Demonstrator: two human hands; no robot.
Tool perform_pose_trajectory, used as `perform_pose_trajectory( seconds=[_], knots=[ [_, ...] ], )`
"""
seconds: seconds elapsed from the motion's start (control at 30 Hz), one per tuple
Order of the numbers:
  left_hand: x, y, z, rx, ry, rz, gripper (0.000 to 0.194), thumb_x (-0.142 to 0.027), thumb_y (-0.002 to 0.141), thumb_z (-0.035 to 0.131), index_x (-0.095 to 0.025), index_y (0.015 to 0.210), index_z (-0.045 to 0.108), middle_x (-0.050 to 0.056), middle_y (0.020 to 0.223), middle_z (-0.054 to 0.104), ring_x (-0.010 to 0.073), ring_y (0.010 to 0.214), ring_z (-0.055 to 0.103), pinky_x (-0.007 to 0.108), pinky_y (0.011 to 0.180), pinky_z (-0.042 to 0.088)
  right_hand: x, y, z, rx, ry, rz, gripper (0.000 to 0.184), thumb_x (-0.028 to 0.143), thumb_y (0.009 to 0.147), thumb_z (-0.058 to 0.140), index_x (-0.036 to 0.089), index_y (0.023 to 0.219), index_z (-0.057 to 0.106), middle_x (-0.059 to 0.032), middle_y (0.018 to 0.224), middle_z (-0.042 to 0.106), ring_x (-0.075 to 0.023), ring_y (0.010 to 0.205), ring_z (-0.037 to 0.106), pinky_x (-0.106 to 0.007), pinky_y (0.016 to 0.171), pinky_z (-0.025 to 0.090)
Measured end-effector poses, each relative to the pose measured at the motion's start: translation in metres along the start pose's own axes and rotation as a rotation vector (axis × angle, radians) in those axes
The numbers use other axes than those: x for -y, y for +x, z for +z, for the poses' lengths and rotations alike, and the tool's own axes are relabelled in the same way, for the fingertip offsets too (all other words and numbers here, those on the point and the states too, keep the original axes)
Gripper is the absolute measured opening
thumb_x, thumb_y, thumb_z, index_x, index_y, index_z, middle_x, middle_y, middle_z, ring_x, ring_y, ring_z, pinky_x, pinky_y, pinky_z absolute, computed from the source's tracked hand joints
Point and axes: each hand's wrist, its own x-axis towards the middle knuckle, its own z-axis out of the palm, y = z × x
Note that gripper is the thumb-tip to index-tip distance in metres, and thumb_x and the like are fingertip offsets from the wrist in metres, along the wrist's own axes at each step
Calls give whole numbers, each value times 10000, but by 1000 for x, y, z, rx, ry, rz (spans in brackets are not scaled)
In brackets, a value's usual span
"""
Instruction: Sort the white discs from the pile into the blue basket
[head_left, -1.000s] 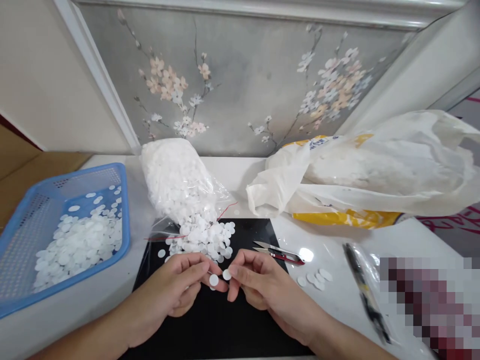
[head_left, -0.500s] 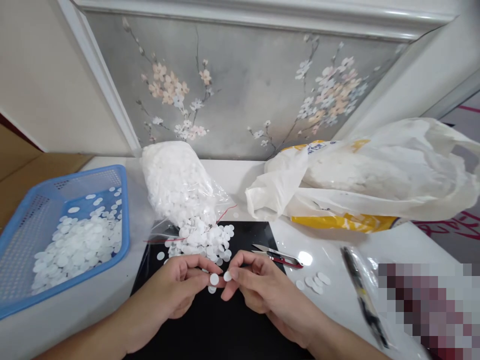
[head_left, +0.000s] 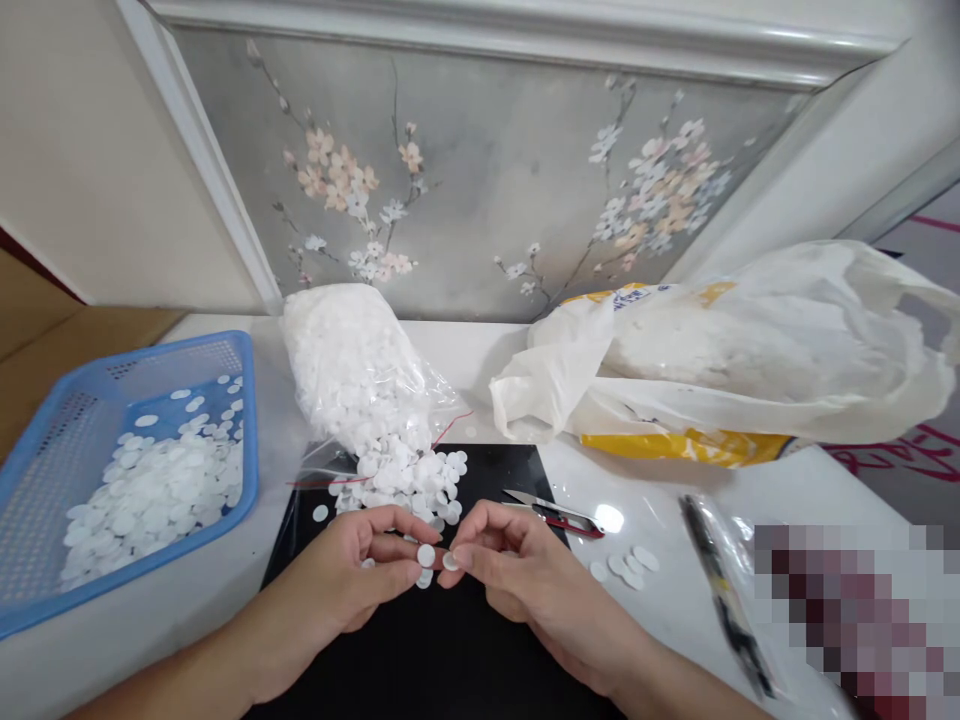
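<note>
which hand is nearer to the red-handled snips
Right. The red-handled snips lie just beyond the knuckles of the right hand, toward its outer side. The left hand is farther off, on the other side of the right one.

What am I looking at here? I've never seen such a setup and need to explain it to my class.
There is no machine: these are a person's bare hands, seen from a camera worn on the head, looking forward and down. The left hand holds a small, round white disc at its fingertips; the right hand pinches a similar disc. Beneath them, on a white tabletop, lies a flat black board. A clear plastic bag spills more discs onto it. Left is a blue plastic basket with discs inside; right are red-and-silver metal snips and a white plastic bag with yellow print.
</note>
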Motion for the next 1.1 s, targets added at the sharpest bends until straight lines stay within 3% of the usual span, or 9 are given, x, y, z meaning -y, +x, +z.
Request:
perform_pose_trajectory(
  seconds=[0.3, 0.53, 0.6, 0.7, 0.8, 0.87, 0.93, 1.03, 1.1],
  knots=[
    [1, -3, -3, -10, 53, -7, 412, -503, 807, 678, -174, 1040, 594, -5, 847, 632, -3, 423, 172, 197, 417, 93, -2, 0, 0, -54, -145, -20, 367, 434, 744, 769, 144, 800, 552, -47, 758, 693, -16, 423, 220, -214, 415, 121],
    [1, -3, -2, -26, 57, -3, 439, -534, 808, 666, -171, 1048, 609, -27, 736, 579, 16, 422, 179, 209, 412, 95, -2, -1, 0, -49, -175, -38, 285, 381, 768, 720, 135, 885, 638, -52, 787, 675, -22, 436, 234, -225, 425, 116],
    [2, -3, -2, -36, 56, 1, 420, -521, 810, 668, -172, 1038, 617, -41, 692, 551, 18, 415, 175, 213, 414, 92, -2, -1, -1, -51, -111, -28, 214, 322, 759, 680, 131, 852, 658, -31, 746, 638, -18, 428, 225, -230, 428, 99],
    [2, -3, 0, -26, 16, 22, 372, -489, 821, 664, -155, 977, 620, 0, 789, 616, 14, 417, 165, 230, 423, 83, -1, -1, -4, -72, 89, -41, 81, 226, 692, 588, 147, 710, 581, 31, 597, 510, -22, 409, 204, -232, 433, 85],
    [1, -4, 1, -12, -44, 79, 317, -445, 851, 640, -139, 919, 597, 53, 873, 669, 24, 453, 233, 225, 447, 132, 2, 0, -11, -63, 142, -90, 177, 268, 719, 518, 166, 595, 445, 56, 520, 339, -49, 424, 178, -235, 436, 107],
    [1, -4, 1, -14, -70, 91, 270, -408, 878, 615, -144, 925, 577, 45, 821, 672, 41, 494, 302, 212, 475, 182, 4, 1, -14, -103, -59, -149, 335, 349, 813, 497, 177, 561, 360, 53, 523, 289, -68, 451, 183, -237, 441, 129],
    [1, -3, 2, -18, -80, 92, 237, -378, 889, 606, -148, 926, 561, 39, 787, 670, 54, 526, 364, 208, 491, 210, 7, 3, -15, -189, -421, -243, 392, 408, 880, 483, 182, 581, 366, 43, 543, 307, -87, 486, 237, -236, 456, 168],
    [2, -2, 1, -12, -73, 109, 237, -372, 887, 611, -149, 936, 549, 57, 831, 688, 63, 552, 429, 211, 490, 220, 7, 6, -14, -277, -933, -378, 268, 369, 898, 497, 184, 704, 501, 42, 548, 349, -107, 506, 305, -238, 489, 220],
    [3, -1, 0, -14, -54, 108, 255, -388, 894, 604, -149, 966, 549, 73, 866, 701, 65, 559, 447, 211, 494, 223, 5, 7, -14, -293, -1097, -438, 161, 308, 892, 504, 193, 794, 559, 49, 534, 357, -110, 486, 321, -240, 498, 239]
  ],
)
